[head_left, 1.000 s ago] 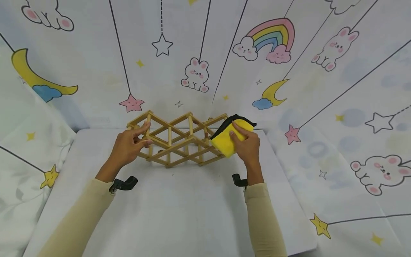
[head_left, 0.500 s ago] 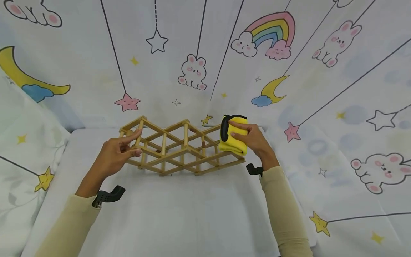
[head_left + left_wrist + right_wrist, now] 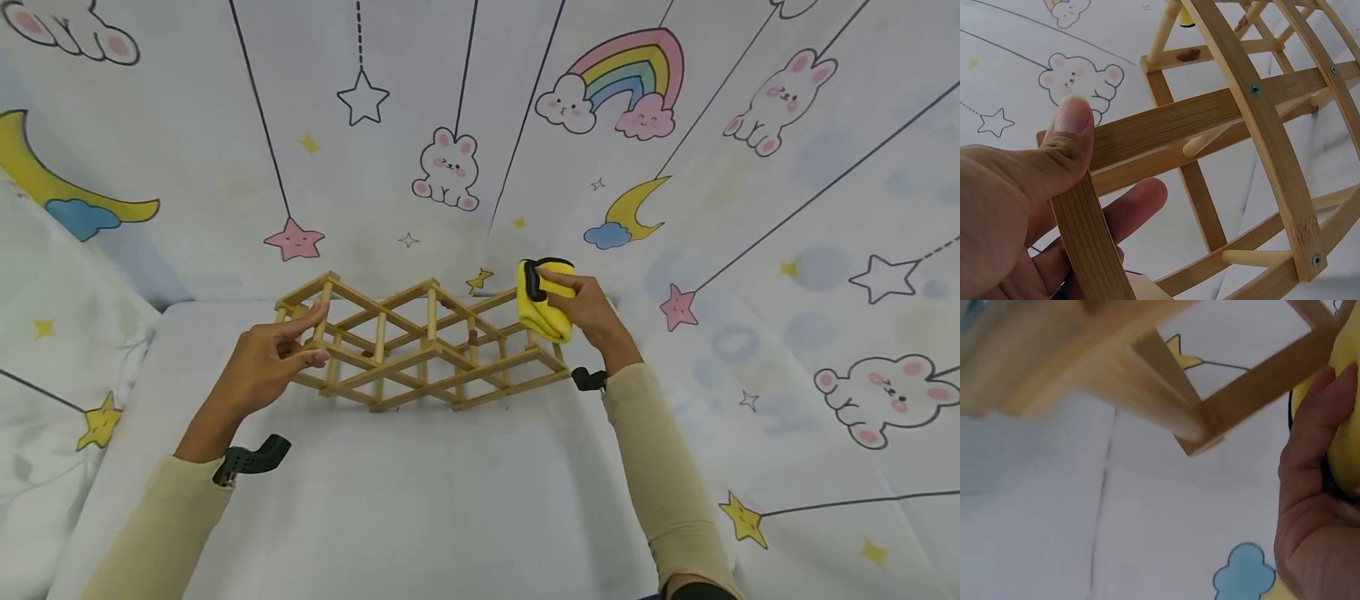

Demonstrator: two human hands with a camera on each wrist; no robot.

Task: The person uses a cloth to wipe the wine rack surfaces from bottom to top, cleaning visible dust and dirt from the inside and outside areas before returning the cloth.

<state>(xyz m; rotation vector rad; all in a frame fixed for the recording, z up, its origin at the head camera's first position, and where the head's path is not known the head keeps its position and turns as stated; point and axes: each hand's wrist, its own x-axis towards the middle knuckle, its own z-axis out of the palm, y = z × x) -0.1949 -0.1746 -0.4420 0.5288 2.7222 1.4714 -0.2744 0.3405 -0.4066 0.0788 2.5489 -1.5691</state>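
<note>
A folding wooden lattice rack [image 3: 405, 358], made of crossed slats and round dowels, stands near the back of the white table. My left hand [image 3: 262, 362] grips its left end. In the left wrist view the thumb [image 3: 1072, 128] lies over a corner joint and the fingers reach behind the slats [image 3: 1166, 128]. My right hand [image 3: 592, 312] holds a folded yellow cloth with black edging [image 3: 546, 312] against the rack's upper right end. The right wrist view catches only part of that cloth [image 3: 1346, 437] at its right edge, with the thumb pressed on it.
The white tabletop [image 3: 420, 500] stretches in front of the rack. Behind it hangs a white backdrop [image 3: 525, 150] printed with stars, bunnies, moons and a rainbow. Dark wrist-camera mounts [image 3: 255, 457] jut from both wrists.
The cloth, spread wider at first, is now folded smaller and has shifted slightly upward at the rack's right end. Rack and left hand moved left and lower in view, then stayed nearly still.
</note>
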